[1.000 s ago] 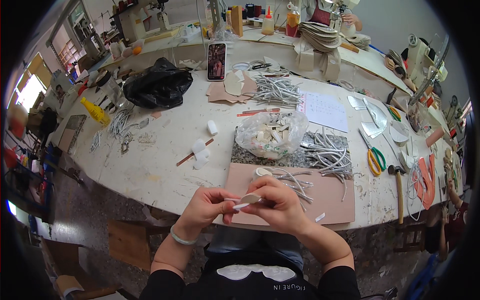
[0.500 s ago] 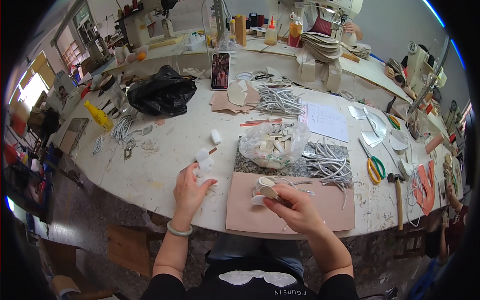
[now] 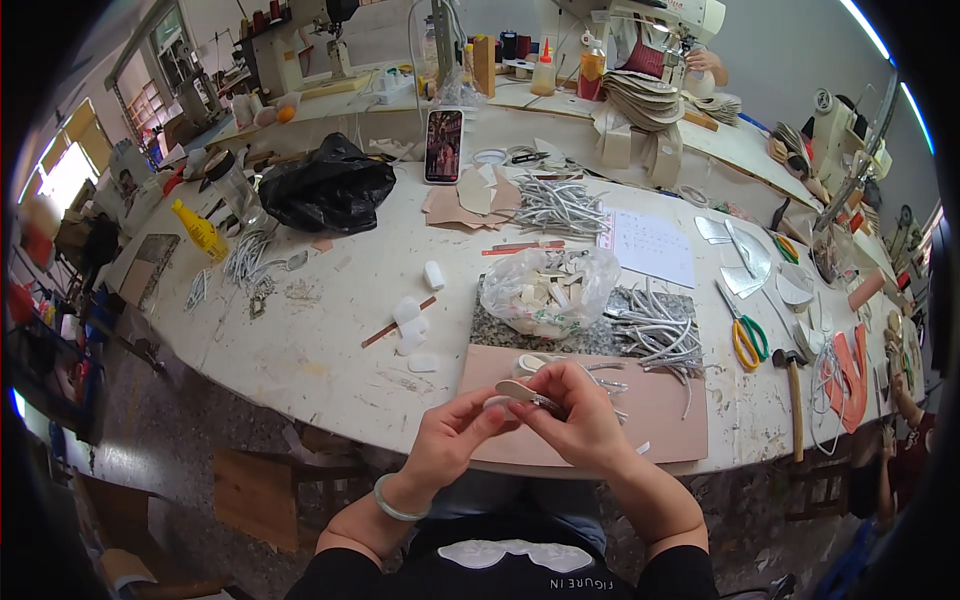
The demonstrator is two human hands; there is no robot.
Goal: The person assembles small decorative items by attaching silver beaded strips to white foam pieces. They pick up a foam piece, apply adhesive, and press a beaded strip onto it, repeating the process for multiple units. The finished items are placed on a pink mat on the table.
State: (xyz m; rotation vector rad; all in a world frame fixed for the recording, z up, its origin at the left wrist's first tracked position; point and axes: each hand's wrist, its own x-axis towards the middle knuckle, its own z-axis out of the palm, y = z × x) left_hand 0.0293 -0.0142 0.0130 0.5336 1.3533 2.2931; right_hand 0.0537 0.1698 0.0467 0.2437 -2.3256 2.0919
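Over the pinkish-brown board [image 3: 660, 420], my two hands meet around a small cream oval piece [image 3: 514, 390]. My right hand [image 3: 580, 418] pinches it together with a short silver strap [image 3: 546, 402]. Fingers of my left hand [image 3: 450, 436] close on a white piece [image 3: 497, 402] just beneath the oval, its shape partly hidden. Behind my fingers, more curled cream pieces [image 3: 530, 362] and silver straps [image 3: 612, 380] rest on the board. White rounded pieces [image 3: 410, 325] lie to the left, around a thin brown stick [image 3: 378, 334], with another white oval [image 3: 423, 362] nearer me.
A clear plastic bag [image 3: 550, 290] of cream scraps sits on a speckled stone slab [image 3: 490, 325], beside a heap of silver straps [image 3: 655, 330]. To the right lie scissors [image 3: 746, 338] and a hammer [image 3: 795, 400]. A phone [image 3: 444, 146] and black bag [image 3: 328, 185] stand farther back.
My left hand has moved right, away from the white pieces on the table, to meet my right hand. The cream oval is now between both hands.
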